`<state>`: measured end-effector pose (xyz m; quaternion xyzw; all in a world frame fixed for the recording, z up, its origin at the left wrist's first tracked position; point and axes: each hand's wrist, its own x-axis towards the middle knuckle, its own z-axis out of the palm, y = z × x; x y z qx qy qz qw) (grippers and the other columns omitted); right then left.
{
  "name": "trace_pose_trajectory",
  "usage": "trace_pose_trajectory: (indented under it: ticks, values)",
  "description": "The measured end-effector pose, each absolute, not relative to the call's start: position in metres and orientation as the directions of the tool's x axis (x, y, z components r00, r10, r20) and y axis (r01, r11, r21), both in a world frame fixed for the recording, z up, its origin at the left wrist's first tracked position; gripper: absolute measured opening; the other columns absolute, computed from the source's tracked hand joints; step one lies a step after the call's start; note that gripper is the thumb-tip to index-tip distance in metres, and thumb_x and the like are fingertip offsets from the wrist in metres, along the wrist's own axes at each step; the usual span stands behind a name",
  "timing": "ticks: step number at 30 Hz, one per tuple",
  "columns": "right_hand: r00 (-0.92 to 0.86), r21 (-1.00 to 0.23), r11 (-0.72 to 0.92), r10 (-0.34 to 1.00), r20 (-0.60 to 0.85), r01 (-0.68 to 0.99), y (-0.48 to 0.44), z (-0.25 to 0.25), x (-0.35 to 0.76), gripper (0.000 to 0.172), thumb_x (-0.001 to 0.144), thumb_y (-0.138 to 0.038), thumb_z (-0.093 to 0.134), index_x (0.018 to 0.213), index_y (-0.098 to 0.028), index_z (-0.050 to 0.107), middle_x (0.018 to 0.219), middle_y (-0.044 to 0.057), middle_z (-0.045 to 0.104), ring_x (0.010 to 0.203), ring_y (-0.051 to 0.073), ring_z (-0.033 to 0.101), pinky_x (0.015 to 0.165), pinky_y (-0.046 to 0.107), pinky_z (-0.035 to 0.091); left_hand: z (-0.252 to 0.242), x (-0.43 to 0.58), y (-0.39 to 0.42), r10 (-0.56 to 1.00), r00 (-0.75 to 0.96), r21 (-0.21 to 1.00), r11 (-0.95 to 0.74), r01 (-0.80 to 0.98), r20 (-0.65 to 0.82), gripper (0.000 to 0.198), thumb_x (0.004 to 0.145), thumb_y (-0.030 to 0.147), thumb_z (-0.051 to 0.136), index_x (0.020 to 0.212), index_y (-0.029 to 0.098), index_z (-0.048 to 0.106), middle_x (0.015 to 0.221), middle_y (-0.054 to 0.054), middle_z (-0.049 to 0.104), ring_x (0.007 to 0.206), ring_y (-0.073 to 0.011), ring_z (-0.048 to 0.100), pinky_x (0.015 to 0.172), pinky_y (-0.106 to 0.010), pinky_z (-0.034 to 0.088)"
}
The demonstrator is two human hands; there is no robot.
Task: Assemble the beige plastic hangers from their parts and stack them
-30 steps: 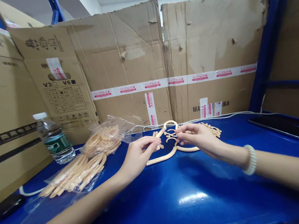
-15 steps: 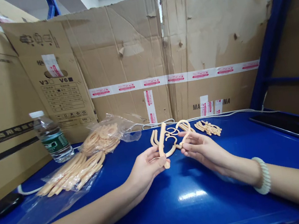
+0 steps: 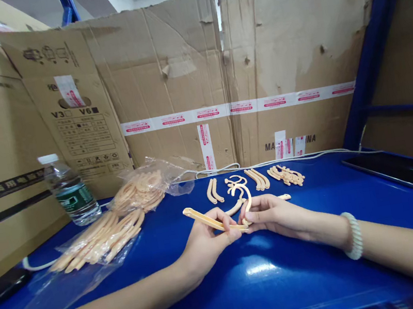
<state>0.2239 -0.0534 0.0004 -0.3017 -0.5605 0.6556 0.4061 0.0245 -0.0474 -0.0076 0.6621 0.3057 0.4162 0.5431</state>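
My left hand (image 3: 204,241) is closed on a beige plastic hanger arm (image 3: 197,215), tilted with its far end up to the left. In my right hand (image 3: 274,215) is a beige hanger hook (image 3: 249,199), curve upward, fingers closed at its base. The arm's right end meets the hook's base between my fingertips; whether they are joined I cannot tell. Behind my hands lies another curved arm (image 3: 235,208), partly hidden. Farther back on the blue table (image 3: 267,291) are two curved arms (image 3: 214,191), several hooks (image 3: 236,179), a row of arms (image 3: 258,179) and small connector pieces (image 3: 287,176).
Clear bags of beige arms (image 3: 100,239) and hooks (image 3: 141,188) lie at the left, near a water bottle (image 3: 70,191) and a black object (image 3: 5,284). At the right lies a phone (image 3: 393,170). Cardboard (image 3: 164,88) walls the back; a white cable (image 3: 316,156) runs along it.
The hanger arm has swung from nearly upright to a leftward slant. My right hand has come left and down with the hook, bringing its base to the arm's end.
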Motion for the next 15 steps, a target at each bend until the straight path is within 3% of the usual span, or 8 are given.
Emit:
trace_pose_trajectory:
  ticks: [5, 15]
  values:
    - [-0.497, -0.977, -0.074, 0.867, 0.037, -0.202, -0.0531, 0.0012, 0.2249, 0.026, 0.073, -0.031, 0.078, 0.083, -0.010, 0.066, 0.082, 0.005, 0.067, 0.078, 0.013, 0.066, 0.080, 0.026, 0.051, -0.0062, 0.0246, -0.0481, 0.870, 0.447, 0.976, -0.213, -0.039, 0.208, 0.030, 0.068, 0.030, 0.075, 0.066, 0.018, 0.047, 0.066, 0.003, 0.058, 0.074, -0.0176, 0.064, 0.070, -0.027, 0.045]
    - [-0.484, -0.983, -0.088, 0.875, 0.001, -0.160, -0.0537, 0.0014, 0.2229, 0.030, 0.069, -0.030, 0.081, 0.082, -0.010, 0.061, 0.076, 0.005, 0.068, 0.076, 0.016, 0.070, 0.072, 0.023, 0.055, -0.0069, 0.0230, -0.0475, 0.848, 0.478, 0.972, -0.230, -0.056, 0.228, 0.031, 0.071, 0.025, 0.073, 0.061, 0.017, 0.044, 0.064, 0.002, 0.057, 0.068, -0.0143, 0.058, 0.063, -0.023, 0.040]
